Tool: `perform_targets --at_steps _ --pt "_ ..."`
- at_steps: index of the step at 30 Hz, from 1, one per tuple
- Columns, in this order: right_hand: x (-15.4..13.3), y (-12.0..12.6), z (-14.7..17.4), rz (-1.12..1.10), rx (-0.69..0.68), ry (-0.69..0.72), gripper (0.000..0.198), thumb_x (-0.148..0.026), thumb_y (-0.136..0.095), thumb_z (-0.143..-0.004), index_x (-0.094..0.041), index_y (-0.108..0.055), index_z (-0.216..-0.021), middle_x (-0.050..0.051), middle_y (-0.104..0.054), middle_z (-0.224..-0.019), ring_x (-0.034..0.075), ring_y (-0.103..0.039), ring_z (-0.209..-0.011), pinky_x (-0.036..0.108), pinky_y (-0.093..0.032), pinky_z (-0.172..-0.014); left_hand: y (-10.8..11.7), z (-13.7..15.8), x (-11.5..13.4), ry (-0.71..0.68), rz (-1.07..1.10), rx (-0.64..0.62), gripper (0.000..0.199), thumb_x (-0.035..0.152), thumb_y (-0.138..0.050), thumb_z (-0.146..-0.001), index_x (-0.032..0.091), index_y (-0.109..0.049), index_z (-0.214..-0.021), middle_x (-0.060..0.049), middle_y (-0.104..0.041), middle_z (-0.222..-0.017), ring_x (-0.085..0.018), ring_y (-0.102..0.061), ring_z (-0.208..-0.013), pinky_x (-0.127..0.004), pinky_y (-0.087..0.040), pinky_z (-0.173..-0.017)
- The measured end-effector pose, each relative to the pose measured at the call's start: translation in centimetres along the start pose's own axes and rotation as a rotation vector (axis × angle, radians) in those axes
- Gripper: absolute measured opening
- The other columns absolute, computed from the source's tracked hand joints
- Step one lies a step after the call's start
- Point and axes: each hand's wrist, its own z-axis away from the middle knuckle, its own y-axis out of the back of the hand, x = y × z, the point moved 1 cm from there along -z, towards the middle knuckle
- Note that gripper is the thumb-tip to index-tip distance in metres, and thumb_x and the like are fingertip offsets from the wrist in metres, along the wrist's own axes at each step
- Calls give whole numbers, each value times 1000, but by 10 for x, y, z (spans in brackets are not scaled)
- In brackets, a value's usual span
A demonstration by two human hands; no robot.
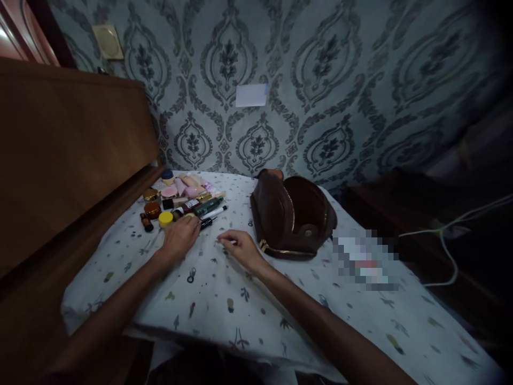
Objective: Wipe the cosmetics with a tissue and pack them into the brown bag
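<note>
My left hand (180,236) is at the near side of a cluster of cosmetics, its fingers closed around one end of a small black cosmetic tube (206,223). Beside that hand are a yellow-lidded jar (165,218), a dark green tube (208,206) and a slim white pen-like item with a black tip (218,212). To the right, my right hand (242,250) hovers low over the cloth, thumb and forefinger brought together; whatever is between them, if anything, is too small to make out. Near its wrist stands a brown bag (276,214), unzipped and gaping.
Farther back in the cluster are a blue-lidded jar (167,177), amber jar (152,209), and several pink tubes (194,191). A patterned white cloth (208,299) covers the surface. A wooden panel (72,144) borders the left; white cables (451,235) hang at right. A blurred patch (364,262) lies right of the bag.
</note>
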Motion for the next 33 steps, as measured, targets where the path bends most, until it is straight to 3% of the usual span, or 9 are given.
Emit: perform_targets --at_steps 2,4,11,15,19,23,27,30,33 --pt "9 -13 -17 -233 59 -124 20 -29 -60 -79 -15 -71 -90 6 -74 -87 19 -69 -82 28 -55 -70 1 -1 3 -5 -219 -27 25 30 -48 -97 13 -66 -100 -16 -68 -103 -31 -59 -103 -38 -47 -81" --pt "18 -23 -27 -329 119 -170 22 -29 -62 -75 -15 -69 -90 6 -72 -82 19 -69 -78 28 -55 -68 0 -1 7 -14 -321 -58 26 30 -53 -94 9 -67 -103 -19 -66 -105 -35 -57 -107 -42 -47 -82" --pt "45 -34 -24 -342 180 -101 33 -37 -61 -74 -17 -62 -100 6 -70 -84 19 -69 -75 31 -56 -70 -12 -1 7 11 -321 -65 20 14 -50 -91 9 -67 -101 -20 -64 -107 -34 -55 -106 -47 -47 -86" --pt "52 -27 -19 -235 219 -60 44 -39 -53 -83 -16 -57 -121 8 -69 -96 18 -69 -75 30 -57 -70 -11 0 2 -60 -322 -106 18 16 -53 -91 9 -67 -101 -18 -63 -108 -32 -53 -107 -45 -47 -88" --pt "52 -13 -16 101 280 102 44 -29 -51 -87 -15 -58 -128 16 -59 -124 20 -67 -92 34 -58 -76 -10 4 -2 -209 -257 -163 16 19 -56 -93 11 -64 -104 -15 -61 -107 -30 -52 -104 -42 -47 -86" --pt "47 -4 -17 327 166 157 33 -25 -52 -88 -16 -69 -115 11 -69 -104 22 -66 -91 39 -54 -89 -12 8 -11 -284 -144 -152 14 20 -54 -95 14 -62 -105 -12 -60 -106 -27 -51 -103 -40 -46 -88" --pt "42 -2 -17 285 126 74 29 -29 -57 -86 -18 -73 -107 7 -72 -92 21 -65 -80 33 -52 -78 -16 11 -17 -253 65 -52 19 25 -50 -98 17 -59 -112 -9 -58 -108 -24 -53 -104 -40 -49 -92" --pt "40 -4 -15 222 129 55 27 -31 -60 -83 -18 -74 -101 5 -72 -84 19 -64 -74 29 -50 -69 -19 13 -6 -241 233 82 23 29 -47 -100 19 -55 -119 -9 -57 -113 -23 -55 -109 -40 -49 -96" --pt "39 -6 -15 193 143 77 23 -29 -60 -79 -17 -74 -93 3 -69 -75 17 -60 -67 27 -47 -64 -30 14 15 -365 260 87 28 26 -45 -101 18 -50 -128 -11 -56 -122 -23 -55 -117 -40 -48 -102"
